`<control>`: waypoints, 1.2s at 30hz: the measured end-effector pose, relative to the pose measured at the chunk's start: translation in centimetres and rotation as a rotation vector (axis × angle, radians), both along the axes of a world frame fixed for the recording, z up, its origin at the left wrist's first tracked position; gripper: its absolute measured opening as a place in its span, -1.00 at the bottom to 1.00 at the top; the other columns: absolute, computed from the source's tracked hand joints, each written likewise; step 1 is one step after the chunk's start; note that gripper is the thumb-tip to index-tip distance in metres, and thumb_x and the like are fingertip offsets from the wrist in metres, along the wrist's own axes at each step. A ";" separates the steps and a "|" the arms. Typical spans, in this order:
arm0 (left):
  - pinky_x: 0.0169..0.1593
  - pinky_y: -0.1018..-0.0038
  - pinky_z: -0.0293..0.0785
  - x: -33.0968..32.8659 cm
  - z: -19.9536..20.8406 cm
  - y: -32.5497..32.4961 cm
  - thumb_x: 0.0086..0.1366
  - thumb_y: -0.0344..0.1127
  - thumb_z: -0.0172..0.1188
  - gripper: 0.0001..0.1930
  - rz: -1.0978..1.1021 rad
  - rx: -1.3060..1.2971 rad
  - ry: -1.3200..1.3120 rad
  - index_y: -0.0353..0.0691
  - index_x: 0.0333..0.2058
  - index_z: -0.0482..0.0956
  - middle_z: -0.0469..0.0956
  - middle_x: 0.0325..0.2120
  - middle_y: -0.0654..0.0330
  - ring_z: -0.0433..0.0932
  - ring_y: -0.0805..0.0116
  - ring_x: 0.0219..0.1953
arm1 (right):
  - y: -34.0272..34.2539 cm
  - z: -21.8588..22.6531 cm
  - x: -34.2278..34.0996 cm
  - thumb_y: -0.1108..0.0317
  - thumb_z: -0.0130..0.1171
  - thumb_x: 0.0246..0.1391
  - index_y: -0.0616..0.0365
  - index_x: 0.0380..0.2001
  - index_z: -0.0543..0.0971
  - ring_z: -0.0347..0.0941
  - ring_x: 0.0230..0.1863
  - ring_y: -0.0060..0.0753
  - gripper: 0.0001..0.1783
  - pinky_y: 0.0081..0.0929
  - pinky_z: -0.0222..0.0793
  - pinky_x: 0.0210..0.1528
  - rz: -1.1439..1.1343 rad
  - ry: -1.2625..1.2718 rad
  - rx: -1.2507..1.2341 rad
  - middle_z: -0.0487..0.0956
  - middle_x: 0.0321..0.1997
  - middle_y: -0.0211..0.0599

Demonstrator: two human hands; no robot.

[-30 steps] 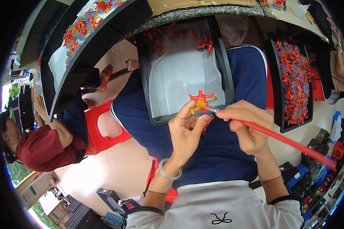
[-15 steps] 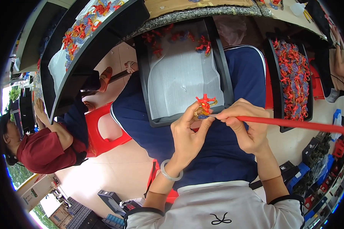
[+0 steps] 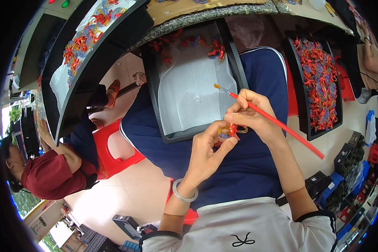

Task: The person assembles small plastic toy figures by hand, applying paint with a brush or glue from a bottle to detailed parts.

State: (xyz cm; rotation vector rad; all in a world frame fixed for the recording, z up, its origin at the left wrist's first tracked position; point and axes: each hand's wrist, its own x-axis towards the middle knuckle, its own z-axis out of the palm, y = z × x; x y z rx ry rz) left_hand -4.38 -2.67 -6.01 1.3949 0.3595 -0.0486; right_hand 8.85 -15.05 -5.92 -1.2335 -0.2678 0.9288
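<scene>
My left hand (image 3: 210,149) is closed on a small red figurine (image 3: 232,130) with yellow and blue translucent parts. Thumb and index finger of my right hand (image 3: 254,115) touch the same figurine from the other side. A red-handled paintbrush (image 3: 281,126) is tucked between the right fingers, its tan bristles pointing up and left, the handle end down to the right. On my lap lies a black tray (image 3: 178,136) lined with white sheet (image 3: 197,92). Several similar red figurines (image 3: 216,50) sit at its far end.
To the right stands a black tray packed with red and blue figurines (image 3: 317,84). Another tray of figurines (image 3: 84,44) rises at the upper left. A stone-edged worktable (image 3: 210,16) runs across the top. At left, a person in a maroon shirt (image 3: 50,170) sits near a red stool (image 3: 113,143).
The brush has swung from its near-level place at the figurine, so its bristles now point away over the tray. My right fingers have come onto the figurine, which has turned.
</scene>
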 end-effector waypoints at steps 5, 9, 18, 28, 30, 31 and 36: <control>-0.28 0.56 0.50 0.3 0.3 -0.4 0.20 -0.48 0.22 -0.67 0.020 0.024 -0.026 -0.44 -0.06 0.46 0.62 -0.39 0.08 0.60 0.49 -0.39 | 0.0 -1.0 0.7 0.57 0.30 -0.04 -0.04 -0.57 0.20 0.49 -0.48 -0.66 -0.57 -0.71 0.37 -0.38 -0.016 0.116 0.014 0.57 -0.55 -0.30; -0.29 0.55 0.50 0.6 1.0 -0.2 0.19 -0.50 0.22 -0.68 0.028 0.081 -0.039 -0.43 -0.07 0.46 0.63 -0.39 0.08 0.61 0.46 -0.41 | 0.3 -0.7 0.9 0.57 0.27 -0.03 -0.05 -0.58 0.19 0.51 -0.47 -0.63 -0.57 -0.70 0.38 -0.35 -0.038 0.133 0.038 0.53 -0.59 -0.35; -0.19 0.50 0.52 5.0 9.6 11.9 0.07 -0.52 0.32 -0.51 0.790 0.958 -0.492 -0.43 0.02 0.47 0.58 -0.21 0.04 0.56 0.38 -0.30 | -2.8 0.0 1.6 0.38 0.07 0.16 0.00 -0.56 0.26 0.55 -0.23 -0.47 -0.74 -0.53 0.37 -0.11 -0.297 -0.073 -0.038 0.63 -0.37 -0.10; -0.35 0.47 0.51 9.8 4.6 11.6 0.06 -0.55 0.27 -0.62 0.413 1.105 -0.369 -0.35 -0.08 0.55 0.55 -0.26 0.04 0.57 0.29 -0.36 | -5.2 -0.9 1.4 0.41 0.16 0.10 0.00 -0.56 0.26 0.55 -0.28 -0.43 -0.72 -0.51 0.36 -0.13 -0.302 -0.072 0.006 0.59 -0.47 -0.19; -0.30 0.50 0.57 12.2 -0.5 9.8 0.12 -0.56 0.21 -0.69 0.147 0.939 -0.222 -0.31 -0.11 0.58 0.56 -0.18 0.08 0.58 0.37 -0.31 | -6.0 -1.0 1.6 0.41 0.16 0.09 0.00 -0.56 0.26 0.56 -0.28 -0.42 -0.71 -0.50 0.36 -0.14 -0.302 -0.074 0.024 0.59 -0.47 -0.19; -0.30 0.47 0.57 13.6 -3.9 9.7 0.09 -0.56 0.23 -0.68 0.145 0.964 -0.248 -0.31 -0.12 0.58 0.56 -0.19 0.06 0.58 0.32 -0.32 | -6.2 -1.1 1.6 0.42 0.16 0.10 0.01 -0.56 0.26 0.56 -0.28 -0.43 -0.71 -0.51 0.37 -0.14 -0.294 -0.075 0.024 0.58 -0.46 -0.20; -0.26 0.34 0.55 19.2 -14.7 8.4 0.02 -0.52 0.30 -0.64 0.063 1.083 -0.261 -0.27 -0.12 0.58 0.55 -0.22 -0.03 0.58 0.16 -0.30 | -6.7 -1.2 0.9 0.47 0.15 0.10 0.02 -0.55 0.26 0.57 -0.29 -0.45 -0.72 -0.53 0.41 -0.14 -0.292 -0.052 -0.009 0.58 -0.46 -0.21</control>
